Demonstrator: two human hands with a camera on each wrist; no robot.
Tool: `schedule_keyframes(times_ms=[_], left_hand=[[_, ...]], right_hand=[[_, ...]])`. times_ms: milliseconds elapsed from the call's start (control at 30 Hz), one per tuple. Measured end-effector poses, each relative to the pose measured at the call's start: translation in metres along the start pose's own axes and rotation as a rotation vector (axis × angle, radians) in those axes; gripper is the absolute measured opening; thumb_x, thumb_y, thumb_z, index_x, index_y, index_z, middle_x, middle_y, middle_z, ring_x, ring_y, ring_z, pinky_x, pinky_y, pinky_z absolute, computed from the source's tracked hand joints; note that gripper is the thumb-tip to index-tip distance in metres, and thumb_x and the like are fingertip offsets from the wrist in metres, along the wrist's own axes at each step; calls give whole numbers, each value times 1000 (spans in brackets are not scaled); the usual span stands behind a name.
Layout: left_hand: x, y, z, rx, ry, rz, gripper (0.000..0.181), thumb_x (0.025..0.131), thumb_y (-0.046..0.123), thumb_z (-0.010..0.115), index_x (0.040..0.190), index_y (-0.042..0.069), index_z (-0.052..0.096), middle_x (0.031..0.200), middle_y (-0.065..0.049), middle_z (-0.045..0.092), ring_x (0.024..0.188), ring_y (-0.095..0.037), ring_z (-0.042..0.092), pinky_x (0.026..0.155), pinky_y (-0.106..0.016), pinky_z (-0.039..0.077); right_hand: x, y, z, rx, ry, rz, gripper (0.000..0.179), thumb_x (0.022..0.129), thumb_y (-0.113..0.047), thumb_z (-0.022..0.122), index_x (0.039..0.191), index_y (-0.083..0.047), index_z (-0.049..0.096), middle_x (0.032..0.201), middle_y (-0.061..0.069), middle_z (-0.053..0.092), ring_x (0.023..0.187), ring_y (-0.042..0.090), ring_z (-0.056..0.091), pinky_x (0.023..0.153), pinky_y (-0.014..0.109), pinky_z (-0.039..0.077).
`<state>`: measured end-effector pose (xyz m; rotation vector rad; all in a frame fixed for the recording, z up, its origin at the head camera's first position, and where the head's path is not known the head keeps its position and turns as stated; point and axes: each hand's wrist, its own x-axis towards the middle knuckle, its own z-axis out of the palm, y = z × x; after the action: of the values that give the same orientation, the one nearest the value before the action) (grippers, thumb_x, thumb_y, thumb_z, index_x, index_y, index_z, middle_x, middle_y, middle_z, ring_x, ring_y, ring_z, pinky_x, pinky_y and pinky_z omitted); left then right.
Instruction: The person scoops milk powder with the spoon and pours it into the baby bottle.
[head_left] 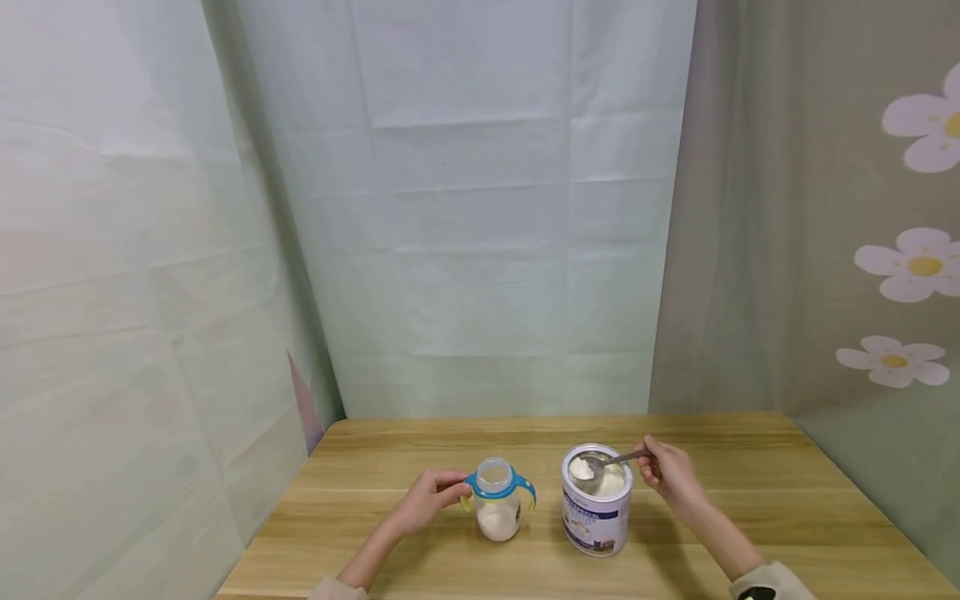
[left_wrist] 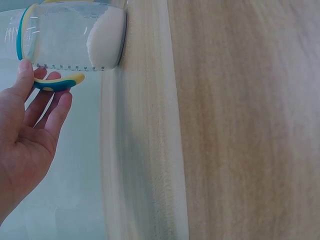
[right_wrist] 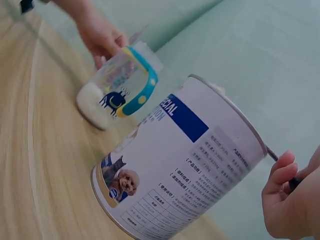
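Observation:
A clear baby bottle (head_left: 498, 518) with a blue and yellow two-handled collar stands upright on the table, white powder in its lower part. My left hand (head_left: 432, 502) holds its left handle (left_wrist: 60, 82) between thumb and fingers. To the right stands an opened can of milk powder (head_left: 596, 525), its label showing a cat and a dog in the right wrist view. My right hand (head_left: 670, 473) grips the handle of a metal spoon (head_left: 626, 457), whose bowl is at the can's mouth with white powder about it. Whether the bowl touches the powder inside I cannot tell.
The wooden table (head_left: 420, 446) carries the bottle and the can side by side with a small gap between them. Pale curtains (head_left: 495, 250) hang behind and at both sides, the right one (head_left: 787, 250) printed with white flowers.

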<state>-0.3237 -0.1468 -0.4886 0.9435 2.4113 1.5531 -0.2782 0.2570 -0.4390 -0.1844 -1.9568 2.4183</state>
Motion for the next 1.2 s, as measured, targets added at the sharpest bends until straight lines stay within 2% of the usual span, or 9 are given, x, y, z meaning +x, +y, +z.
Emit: schedule_keyframes(times_ms=[133, 433, 567, 633, 733, 967, 1033, 1133, 1200], left_hand=[[0, 1, 0, 1, 5, -26, 29, 97, 23, 58, 116, 5, 69, 106, -14, 70, 92, -8, 63, 86, -29, 56], [1, 2, -1, -1, 1, -16, 29, 97, 22, 57, 116, 4, 68, 109, -15, 70, 92, -5, 63, 86, -30, 56], [0, 1, -1, 0, -6, 8, 29, 97, 23, 57, 115, 4, 69, 106, -10, 71, 92, -5, 63, 84, -28, 56], [0, -1, -2, 7, -15, 48, 28, 98, 22, 57, 115, 3, 69, 105, -8, 71, 91, -4, 63, 83, -28, 57], [0, -1, -2, 2, -17, 71, 27, 98, 20, 56, 115, 3, 69, 104, -6, 71, 91, -4, 63, 82, -27, 57], [-1, 2, 0, -10, -3, -16, 29, 97, 23, 58, 116, 3, 68, 109, -15, 70, 92, -5, 63, 86, -29, 56], [-1, 2, 0, -8, -1, -16, 30, 97, 23, 58, 116, 2, 68, 108, -16, 70, 92, -6, 63, 86, -29, 56], [-1, 0, 0, -11, -3, 5, 29, 97, 22, 58, 116, 3, 68, 107, -12, 70, 93, -6, 63, 85, -27, 56], [0, -1, 0, -1, -10, 53, 29, 98, 21, 57, 116, 2, 68, 106, -9, 71, 92, -7, 63, 83, -26, 56]], right_hand=[[0, 2, -7, 62, -48, 60, 38, 107, -19, 32, 80, -13, 59, 64, -8, 51, 53, -2, 44, 45, 9, 35], [3, 6, -9, 64, -35, 50, 39, 107, -19, 31, 80, -13, 59, 65, -9, 51, 53, -2, 44, 46, 9, 36], [2, 6, -9, 73, -37, 61, 40, 107, -19, 32, 78, -15, 59, 64, -9, 51, 53, -2, 44, 46, 9, 36], [1, 6, -9, 79, -39, 71, 40, 107, -20, 32, 78, -15, 59, 64, -9, 51, 53, -2, 44, 46, 9, 36], [1, 6, -9, 85, -51, 80, 41, 107, -20, 30, 78, -15, 59, 65, -9, 51, 53, -2, 44, 46, 9, 36], [0, 9, -9, 135, -83, 106, 42, 107, -20, 27, 78, -15, 58, 65, -9, 50, 53, -2, 43, 46, 8, 35], [-1, 9, -9, 144, -83, 110, 42, 107, -20, 27, 79, -15, 58, 65, -9, 50, 53, -2, 43, 46, 8, 34], [-1, 8, -6, 148, -73, 97, 40, 107, -20, 29, 79, -14, 58, 65, -9, 50, 53, -2, 43, 46, 8, 34], [-2, 6, -4, 146, -63, 82, 39, 107, -20, 30, 80, -14, 58, 65, -9, 50, 52, -2, 43, 46, 9, 34]])
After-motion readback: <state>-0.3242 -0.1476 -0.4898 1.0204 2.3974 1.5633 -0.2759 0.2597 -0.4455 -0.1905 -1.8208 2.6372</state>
